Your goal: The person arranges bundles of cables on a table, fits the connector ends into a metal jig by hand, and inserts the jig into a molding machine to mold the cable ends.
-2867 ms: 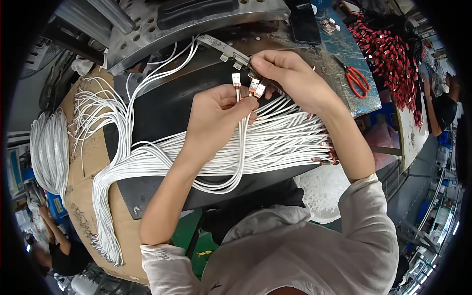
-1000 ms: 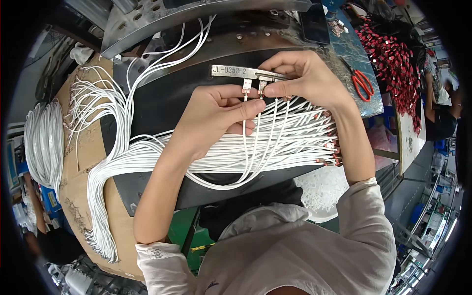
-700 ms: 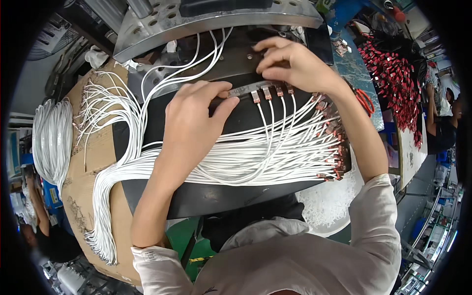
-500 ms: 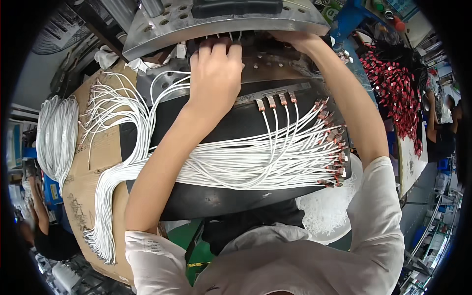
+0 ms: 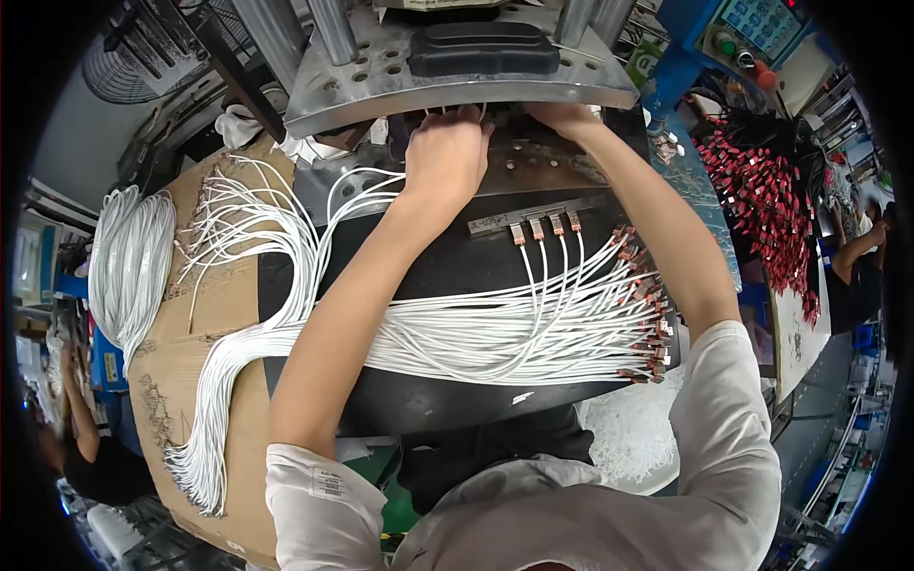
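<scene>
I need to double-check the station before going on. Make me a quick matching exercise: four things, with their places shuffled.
Things
1. Metal bar
2. Black block
3. Left hand
4. Heap of red plugs

Places
A. On top of the metal plate
B. Towards the right of the view
C. Lying on the black mat
D. With its fingers at the plate's front edge

Pairs: 1-C, 2-A, 3-D, 4-B

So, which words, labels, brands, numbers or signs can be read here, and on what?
I won't copy wording.
Metal strip: dark characters, partly legible.
Left sleeve label: small print, too small to read.
Blue control panel: too small to read.
Beige sheet, top edge: line cut off by the frame.
Cardboard: marks, unreadable.
</scene>
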Action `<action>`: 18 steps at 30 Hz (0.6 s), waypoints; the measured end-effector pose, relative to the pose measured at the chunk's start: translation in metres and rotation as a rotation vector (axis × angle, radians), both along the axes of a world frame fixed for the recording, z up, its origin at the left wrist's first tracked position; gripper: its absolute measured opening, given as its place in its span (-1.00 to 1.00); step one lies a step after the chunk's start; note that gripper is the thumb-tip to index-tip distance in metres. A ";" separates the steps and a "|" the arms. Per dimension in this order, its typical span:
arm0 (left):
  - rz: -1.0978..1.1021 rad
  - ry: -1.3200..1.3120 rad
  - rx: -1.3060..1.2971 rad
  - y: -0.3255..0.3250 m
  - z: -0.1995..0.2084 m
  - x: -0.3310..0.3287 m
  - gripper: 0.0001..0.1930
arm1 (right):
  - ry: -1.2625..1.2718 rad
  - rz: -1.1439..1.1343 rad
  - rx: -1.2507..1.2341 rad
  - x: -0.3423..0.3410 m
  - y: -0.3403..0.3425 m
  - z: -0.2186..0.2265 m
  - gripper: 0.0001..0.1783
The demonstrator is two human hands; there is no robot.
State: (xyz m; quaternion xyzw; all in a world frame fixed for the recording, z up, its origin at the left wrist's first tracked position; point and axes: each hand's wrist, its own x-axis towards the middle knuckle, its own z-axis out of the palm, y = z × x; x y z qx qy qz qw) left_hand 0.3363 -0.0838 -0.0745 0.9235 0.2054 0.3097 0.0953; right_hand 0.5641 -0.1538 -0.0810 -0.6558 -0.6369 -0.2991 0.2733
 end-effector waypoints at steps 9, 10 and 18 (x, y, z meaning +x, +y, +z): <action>-0.551 -0.388 0.125 -0.046 0.085 -0.162 -0.95 | 0.342 -0.051 -0.339 -0.049 -0.125 0.024 -0.75; -0.420 -0.381 0.118 -0.024 0.090 -0.179 -0.94 | 0.322 -0.014 -0.403 -0.050 -0.137 0.025 -0.76; 0.072 0.056 0.092 -0.011 0.035 -0.219 -0.62 | 0.449 0.176 -0.523 -0.104 -0.103 0.077 -0.84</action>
